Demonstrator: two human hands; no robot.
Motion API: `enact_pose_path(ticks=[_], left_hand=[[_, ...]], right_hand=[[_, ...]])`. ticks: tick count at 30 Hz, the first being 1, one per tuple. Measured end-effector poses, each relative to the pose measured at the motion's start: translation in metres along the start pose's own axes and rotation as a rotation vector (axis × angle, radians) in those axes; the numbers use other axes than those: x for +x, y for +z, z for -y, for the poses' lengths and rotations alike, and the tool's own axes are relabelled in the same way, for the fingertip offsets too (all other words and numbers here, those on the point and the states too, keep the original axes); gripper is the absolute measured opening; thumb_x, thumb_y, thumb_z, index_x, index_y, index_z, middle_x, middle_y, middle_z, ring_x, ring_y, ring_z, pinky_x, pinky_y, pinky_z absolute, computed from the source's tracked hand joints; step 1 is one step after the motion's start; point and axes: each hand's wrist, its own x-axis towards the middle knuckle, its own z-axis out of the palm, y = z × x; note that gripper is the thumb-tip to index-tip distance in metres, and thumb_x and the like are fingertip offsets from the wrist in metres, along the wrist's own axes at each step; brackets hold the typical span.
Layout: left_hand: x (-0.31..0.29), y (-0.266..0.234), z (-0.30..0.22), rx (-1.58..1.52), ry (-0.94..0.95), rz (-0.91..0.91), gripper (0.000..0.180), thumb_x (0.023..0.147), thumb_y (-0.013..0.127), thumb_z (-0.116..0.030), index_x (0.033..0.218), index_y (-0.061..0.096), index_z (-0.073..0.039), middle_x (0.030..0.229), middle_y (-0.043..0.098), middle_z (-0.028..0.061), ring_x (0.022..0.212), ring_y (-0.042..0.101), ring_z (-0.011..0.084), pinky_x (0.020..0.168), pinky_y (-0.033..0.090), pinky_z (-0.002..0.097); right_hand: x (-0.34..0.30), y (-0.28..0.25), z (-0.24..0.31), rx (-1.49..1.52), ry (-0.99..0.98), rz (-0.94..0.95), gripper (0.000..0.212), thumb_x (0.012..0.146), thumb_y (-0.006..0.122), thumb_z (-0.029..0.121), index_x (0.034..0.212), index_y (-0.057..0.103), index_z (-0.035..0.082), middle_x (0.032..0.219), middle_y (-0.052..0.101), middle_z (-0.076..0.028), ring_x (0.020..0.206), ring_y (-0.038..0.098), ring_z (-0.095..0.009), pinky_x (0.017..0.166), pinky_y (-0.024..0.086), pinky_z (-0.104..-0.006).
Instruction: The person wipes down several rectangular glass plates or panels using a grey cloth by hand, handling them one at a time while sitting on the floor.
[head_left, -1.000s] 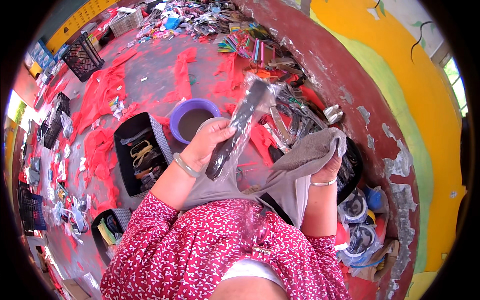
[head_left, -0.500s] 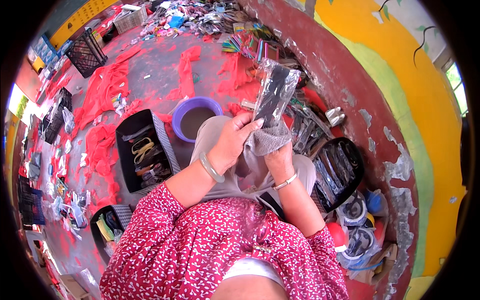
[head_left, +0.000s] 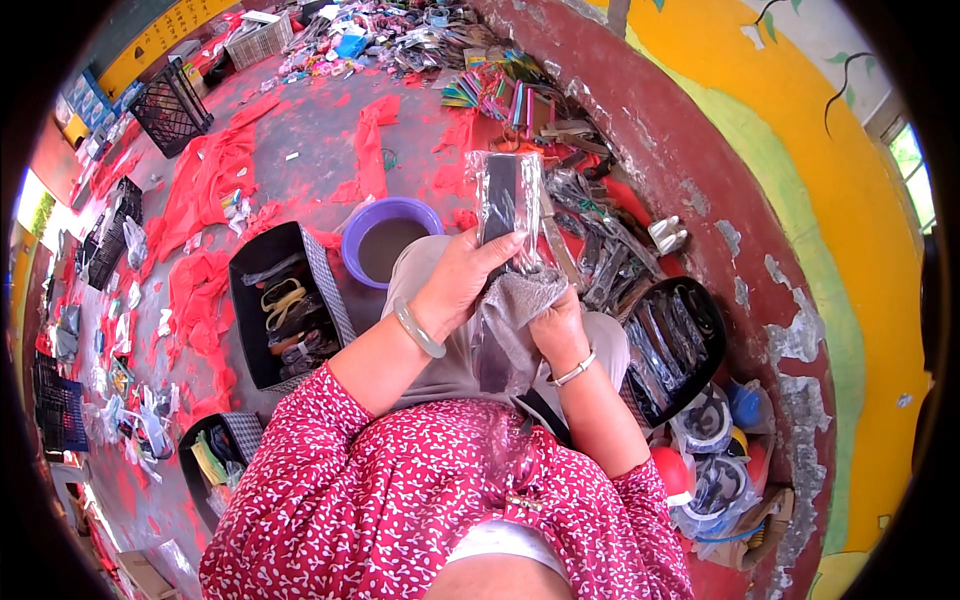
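A long flat black item in a clear plastic wrapper [head_left: 511, 195] stands upright over my lap. My left hand [head_left: 462, 268], with a pale bangle at the wrist, is closed round its middle, thumb on the front. My right hand [head_left: 560, 328] grips a grey cloth [head_left: 522, 300], which lies against the wrapper just under my left fingers. Below the cloth, the wrapper's dark lower end shows between my knees. What exactly is inside the wrapper cannot be made out.
A purple basin [head_left: 352, 262] of murky water stands ahead-left. Beside it is a dark basket [head_left: 342, 290] of assorted goods. At my right, another basket [head_left: 722, 345] holds several wrapped dark items. Loose wrapped pieces [head_left: 605, 255] lie along the peeling wall [head_left: 690, 190]. Red cloth [head_left: 205, 195] litters the floor.
The wrapped item has swung from leaning right to nearly upright and shifted left. Its lower end now shows below the cloth. The cloth has moved slightly down the wrapper with my right hand.
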Motion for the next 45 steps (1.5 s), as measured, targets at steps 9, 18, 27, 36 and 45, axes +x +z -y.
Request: enact_pose_path(ticks=[9,18,27,36,45], left_hand=[[-0.003,0.004,-0.012,-0.041,0.096,-0.095,0.013,0.082,0.062,-0.018,0.084,0.059,-0.006,0.072,0.057,-0.0006,0.063,0.054,0.0081,0.06,0.045,0.0224],[0.015,-0.025,-0.048,0.01,0.285,-0.35,0.024,0.083,0.06,-0.027,0.076,0.057,-0.003,0.063,0.054,0.0027,0.052,0.051,0.0092,0.048,0.042,0.0226],[0.026,-0.021,-0.048,-0.082,0.324,-0.357,0.015,0.082,0.061,-0.016,0.088,0.058,-0.003,0.075,0.059,0.004,0.062,0.057,0.0121,0.055,0.048,0.0258],[0.027,-0.017,-0.015,-0.207,0.171,0.007,0.032,0.085,0.055,-0.033,0.099,0.053,-0.004,0.084,0.06,0.0107,0.077,0.06,0.0192,0.068,0.049,0.0305],[0.023,0.002,0.01,-0.248,0.084,0.031,0.035,0.091,0.042,-0.036,0.095,0.051,-0.002,0.086,0.061,0.0149,0.083,0.059,0.0222,0.077,0.048,0.0331]], right_hand=[[0.004,-0.011,0.008,0.165,0.139,0.129,0.013,0.082,0.057,0.002,0.095,0.06,0.002,0.088,0.062,-0.002,0.08,0.058,-0.011,0.071,0.047,-0.0247],[-0.006,-0.07,-0.012,0.426,0.368,-0.062,0.042,0.067,0.07,0.026,0.097,0.054,0.002,0.083,0.06,-0.012,0.075,0.06,-0.023,0.068,0.051,-0.0327],[0.028,0.001,0.018,0.076,0.235,0.351,0.026,0.069,0.067,0.011,0.092,0.058,0.0,0.084,0.06,-0.003,0.073,0.056,-0.013,0.065,0.047,-0.0269],[-0.001,0.0,-0.012,0.119,0.121,-0.099,0.024,0.088,0.055,0.02,0.104,0.057,0.002,0.094,0.061,-0.006,0.083,0.059,-0.015,0.071,0.049,-0.0274],[-0.001,0.003,-0.016,0.148,0.081,-0.175,0.026,0.089,0.051,0.022,0.107,0.054,0.003,0.097,0.06,-0.005,0.086,0.058,-0.015,0.074,0.049,-0.0279]])
